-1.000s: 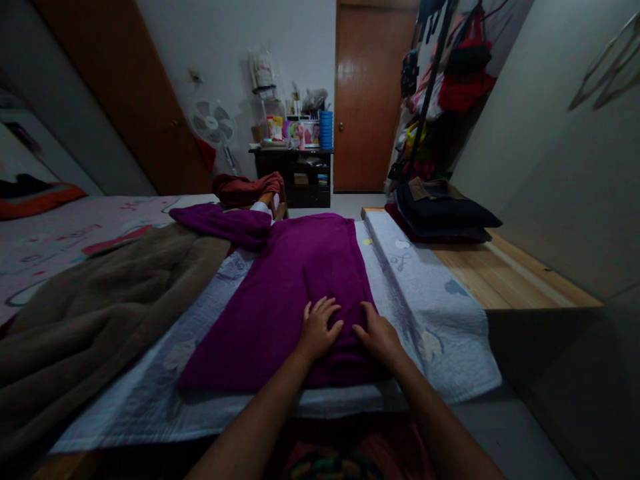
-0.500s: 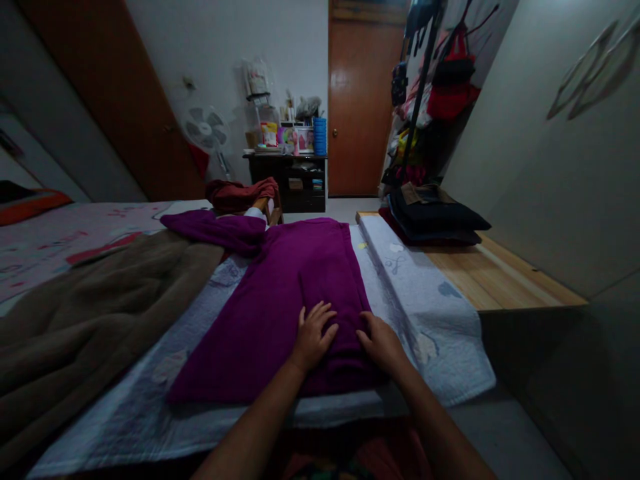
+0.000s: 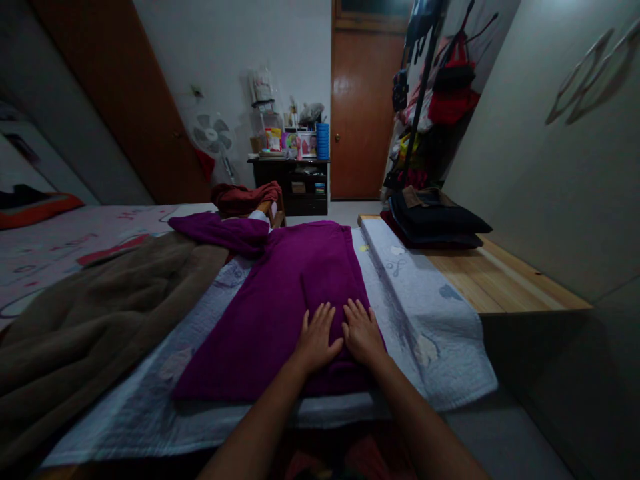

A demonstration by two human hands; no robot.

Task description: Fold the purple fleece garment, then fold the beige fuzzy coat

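Note:
A purple garment (image 3: 250, 340) lies spread on the pale quilted bedding in front of me, one sleeve stretching out at the far left. Its right side is folded inward over the body. My left hand (image 3: 318, 340) rests flat on the folded part, fingers pointing away from me. Beside it, my right hand (image 3: 362, 332) also lies flat on the fold, palm down. Both hands are open and grip nothing; the cloth under the palms is hidden.
To the left a brown fleece item (image 3: 120, 293) lies on the bedding. A stack of dark folded clothes (image 3: 435, 217) sits on the wooden board (image 3: 505, 280) at the right. Reddish cloth (image 3: 247, 197) hangs over a wooden piece beyond the garment. The quilt (image 3: 415, 300) drapes over the bed's right edge.
My right hand has moved left from the garment's right edge onto the folded part, and its fingers have straightened flat. My left hand stays in nearly the same place.

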